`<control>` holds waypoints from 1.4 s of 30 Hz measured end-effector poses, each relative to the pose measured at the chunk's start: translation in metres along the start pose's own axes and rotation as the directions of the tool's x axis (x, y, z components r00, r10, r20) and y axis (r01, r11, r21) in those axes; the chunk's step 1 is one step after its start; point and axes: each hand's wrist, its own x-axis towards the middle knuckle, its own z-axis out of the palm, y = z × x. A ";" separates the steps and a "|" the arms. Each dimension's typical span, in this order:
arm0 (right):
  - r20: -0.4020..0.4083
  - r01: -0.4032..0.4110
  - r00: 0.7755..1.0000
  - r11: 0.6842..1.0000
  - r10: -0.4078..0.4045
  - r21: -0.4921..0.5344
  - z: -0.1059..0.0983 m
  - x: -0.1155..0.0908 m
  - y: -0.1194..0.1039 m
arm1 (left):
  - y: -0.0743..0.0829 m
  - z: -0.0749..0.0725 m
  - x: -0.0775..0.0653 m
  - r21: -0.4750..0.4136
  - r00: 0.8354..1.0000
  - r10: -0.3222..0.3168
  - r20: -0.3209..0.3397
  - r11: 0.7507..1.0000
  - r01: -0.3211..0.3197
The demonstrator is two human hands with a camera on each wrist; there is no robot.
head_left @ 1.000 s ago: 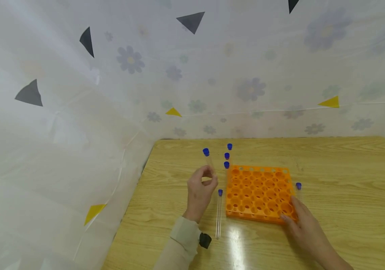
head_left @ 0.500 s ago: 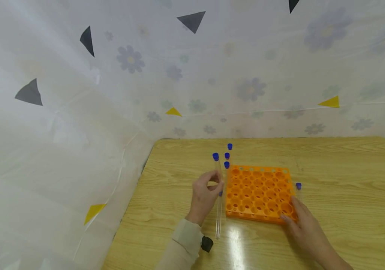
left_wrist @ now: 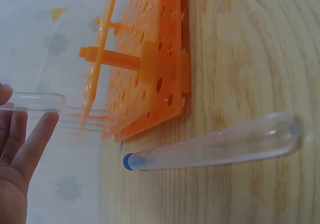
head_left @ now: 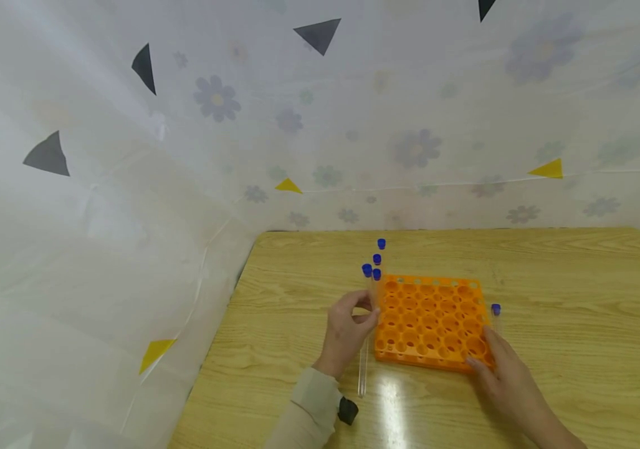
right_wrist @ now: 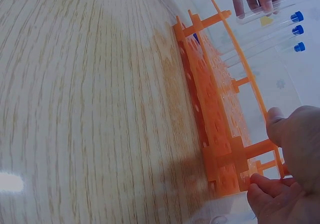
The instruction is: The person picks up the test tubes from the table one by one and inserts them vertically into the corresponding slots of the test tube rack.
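My left hand [head_left: 342, 330] pinches a clear test tube with a blue cap [head_left: 367, 270], close to the left edge of the orange test tube rack [head_left: 423, 362]. In the left wrist view the rounded end of the held test tube [left_wrist: 37, 101] points at the rack's top plate. My right hand [head_left: 513, 380] grips the front right corner of the rack, thumb on top. Three blue-capped test tubes [right_wrist: 280, 31] stand in the rack's left column. Another capped test tube [left_wrist: 215, 143] lies on the table, partly hidden by my left hand in the head view.
A further blue-capped test tube [head_left: 496, 309] is just right of the rack, mostly behind my right hand. The wooden table [head_left: 594, 312] reaches back to a pale sheet wall [head_left: 454, 112] with a flower print. A black object [head_left: 348, 411] sits at my left cuff.
My left hand has carried the held test tube right and slightly toward me, up to the rack's left edge. The rack and my right hand have stayed in place.
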 end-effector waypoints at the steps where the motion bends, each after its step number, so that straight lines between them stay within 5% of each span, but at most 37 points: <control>1: -0.002 0.001 1.000 1.000 -0.001 -0.002 0.000 0.000 0.000 | 0.000 0.001 0.000 -0.004 1.000 -0.001 0.005 1.000 0.001; 21: 0.009 -0.014 1.000 1.000 0.014 0.000 0.001 0.000 0.000 | -0.010 0.013 -0.007 -0.051 0.998 -0.056 0.031 0.997 0.058; 30: 0.012 -0.016 1.000 1.000 0.016 -0.002 0.000 0.000 -0.001 | -0.014 0.015 -0.010 0.081 0.998 0.063 0.006 0.995 -0.063; 42: -0.003 -0.005 1.000 1.000 0.005 0.003 0.000 0.000 -0.002 | -0.019 0.018 -0.014 0.148 0.997 0.077 0.012 0.986 -0.078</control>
